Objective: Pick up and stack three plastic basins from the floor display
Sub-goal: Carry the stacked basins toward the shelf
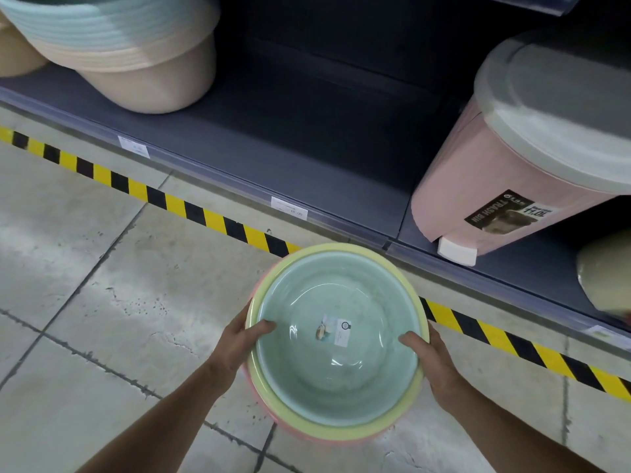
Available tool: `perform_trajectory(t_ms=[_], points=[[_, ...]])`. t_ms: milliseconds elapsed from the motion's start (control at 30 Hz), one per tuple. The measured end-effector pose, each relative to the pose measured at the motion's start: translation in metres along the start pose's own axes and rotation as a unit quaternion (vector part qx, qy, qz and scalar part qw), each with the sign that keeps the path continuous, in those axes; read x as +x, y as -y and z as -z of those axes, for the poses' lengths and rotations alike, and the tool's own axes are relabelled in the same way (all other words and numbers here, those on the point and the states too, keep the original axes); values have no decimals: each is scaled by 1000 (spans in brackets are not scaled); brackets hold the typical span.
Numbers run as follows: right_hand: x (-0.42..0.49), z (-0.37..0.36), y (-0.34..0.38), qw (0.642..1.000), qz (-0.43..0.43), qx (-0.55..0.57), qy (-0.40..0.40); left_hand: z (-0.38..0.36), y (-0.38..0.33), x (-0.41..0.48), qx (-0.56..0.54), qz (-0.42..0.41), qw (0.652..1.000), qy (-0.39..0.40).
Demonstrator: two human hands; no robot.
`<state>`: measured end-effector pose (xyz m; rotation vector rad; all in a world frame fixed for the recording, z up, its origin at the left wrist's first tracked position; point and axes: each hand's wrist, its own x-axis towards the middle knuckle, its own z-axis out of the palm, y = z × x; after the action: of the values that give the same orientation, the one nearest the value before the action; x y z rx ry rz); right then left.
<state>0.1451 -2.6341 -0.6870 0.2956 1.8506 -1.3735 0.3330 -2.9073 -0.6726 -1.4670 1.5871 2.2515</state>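
Note:
Three plastic basins are nested one inside another and held above the floor. The mint green basin (336, 336) sits innermost, with a small label stuck on its bottom. Around it shows the rim of the pale yellow basin (345, 433), and under that a thin edge of the pink basin (309, 438). My left hand (244, 343) grips the stack's left rim, thumb inside the green basin. My right hand (433, 358) grips the right rim the same way.
A dark low shelf (307, 158) runs across the back, edged by yellow-black floor tape (218, 218). A stack of mint and beige basins (116, 46) lies tilted on the shelf at the left. A pink pedal trash bin (532, 158) leans at the right. Grey floor tiles (102, 302) lie below.

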Motion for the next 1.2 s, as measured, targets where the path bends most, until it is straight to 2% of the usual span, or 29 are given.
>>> perform_trajectory(t_ms=[200,467,900,1200], points=[[-3,-3,1,1000,5,4,-6,1,6,2,1,-5,1000,-17],[-56,-18,27,1000,-19,-2,10,32,-34,-30,25,2,1000,-4],[-175,-85,224,999,22,-7,23,94,-240,-130,14,-18,1000,-17],[-200,-119,302,999,22,45,-15,111,-347,-134,39,-35,998,-20]])
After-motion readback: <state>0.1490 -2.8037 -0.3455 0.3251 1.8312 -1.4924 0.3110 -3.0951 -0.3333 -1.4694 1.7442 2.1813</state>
